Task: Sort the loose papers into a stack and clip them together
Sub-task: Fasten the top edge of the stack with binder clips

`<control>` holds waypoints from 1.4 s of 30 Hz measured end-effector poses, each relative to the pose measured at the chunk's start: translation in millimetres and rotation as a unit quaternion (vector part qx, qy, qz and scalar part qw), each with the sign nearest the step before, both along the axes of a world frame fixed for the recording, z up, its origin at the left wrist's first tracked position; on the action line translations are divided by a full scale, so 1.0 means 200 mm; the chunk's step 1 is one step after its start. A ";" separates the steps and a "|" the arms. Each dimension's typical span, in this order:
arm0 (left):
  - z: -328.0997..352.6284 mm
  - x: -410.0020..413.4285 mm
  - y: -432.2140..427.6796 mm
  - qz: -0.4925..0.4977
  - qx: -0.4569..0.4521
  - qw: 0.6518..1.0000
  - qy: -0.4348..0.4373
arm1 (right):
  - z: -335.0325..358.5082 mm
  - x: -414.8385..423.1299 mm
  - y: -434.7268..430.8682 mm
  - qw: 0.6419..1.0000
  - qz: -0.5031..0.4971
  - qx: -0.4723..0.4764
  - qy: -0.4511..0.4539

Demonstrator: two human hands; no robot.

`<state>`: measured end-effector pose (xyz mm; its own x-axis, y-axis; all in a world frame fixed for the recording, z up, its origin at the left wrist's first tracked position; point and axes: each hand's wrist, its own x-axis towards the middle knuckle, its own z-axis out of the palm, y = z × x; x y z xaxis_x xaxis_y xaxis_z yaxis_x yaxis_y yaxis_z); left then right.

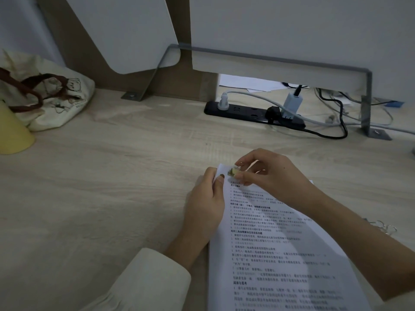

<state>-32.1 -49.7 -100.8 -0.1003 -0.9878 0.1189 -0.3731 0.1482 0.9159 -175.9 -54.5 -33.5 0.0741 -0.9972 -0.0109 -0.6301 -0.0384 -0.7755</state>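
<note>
The right hand [269,173] is pinching a small yellow clip [233,171] at the far left corner of the paper stack [280,254]. Just beside it, the left hand [204,205] is gripping that same edge, thumb on top. The stack is lying lengthwise toward the person on the counter [112,187].

a pale wooden desk [101,176] is stretching across the view. a cream tote bag [56,108] with a bear print and dark brown handles is slumping at the far left. a yellow cone-shaped object [13,133] is standing just in front of it. a black power strip [253,115] is lying near the back panel. a white plug [222,102] and a white adapter [292,103] are sitting in it, and a black cable [325,136] is looping off to its right. a grey metal bracket [269,57] is running above the strip, its feet resting on the desk at both ends.
</note>
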 end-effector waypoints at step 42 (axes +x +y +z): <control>0.02 0.04 -0.03 -0.048 0.020 0.995 0.087 | 0.18 -0.02 -0.27 0.968 0.216 0.098 0.082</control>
